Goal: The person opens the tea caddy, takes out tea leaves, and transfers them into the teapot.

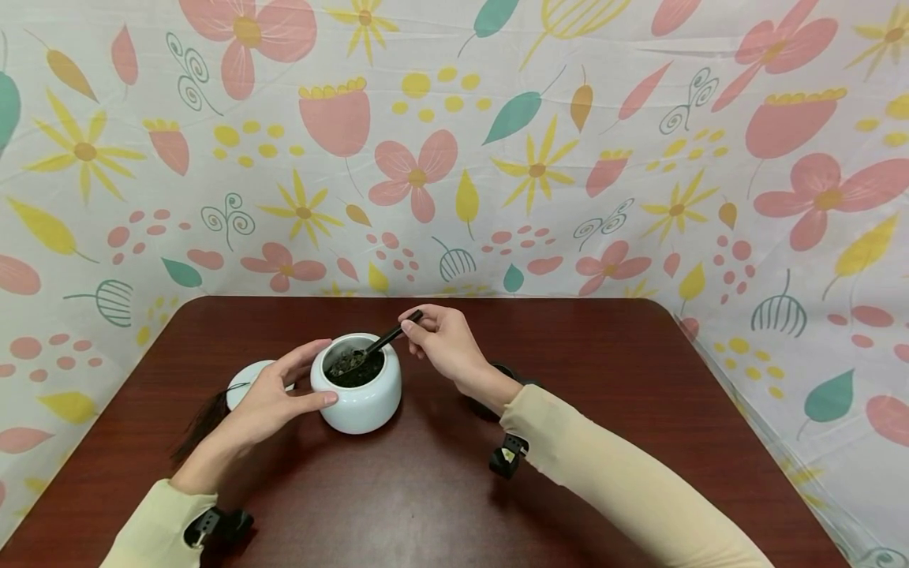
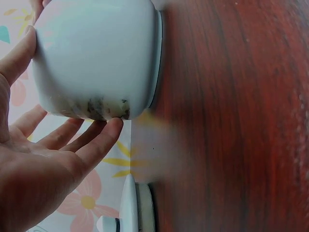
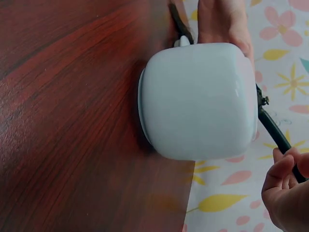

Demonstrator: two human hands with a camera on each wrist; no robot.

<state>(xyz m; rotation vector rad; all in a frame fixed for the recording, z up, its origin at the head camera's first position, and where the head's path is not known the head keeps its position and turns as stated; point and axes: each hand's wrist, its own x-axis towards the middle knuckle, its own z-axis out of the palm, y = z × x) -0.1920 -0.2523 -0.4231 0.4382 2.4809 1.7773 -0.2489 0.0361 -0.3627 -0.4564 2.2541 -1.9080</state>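
Note:
A round white ceramic jar [image 1: 360,410] stands uncovered on the table, with dark dried leaves [image 1: 362,375] like loose tea inside. My left hand [image 1: 273,398] holds it from the left, thumb on the near side and fingers around the far side; the left wrist view shows those fingertips [image 2: 116,126] against a small dark painted pattern. Between thumb and fingers, my right hand [image 1: 450,343] pinches the upper end of a slim black spoon [image 1: 387,338]. The spoon slants down into the jar, its lower end among the leaves. Some leaf bits show at the rim in the right wrist view.
The white lid [image 1: 245,380] lies on the table left of the jar, partly behind my left hand, with a dark tassel [image 1: 206,422] trailing from it. A black round object [image 1: 483,406] sits under my right wrist, mostly hidden. A patterned cloth [image 1: 454,158] hangs behind the dark wooden table [image 1: 398,505].

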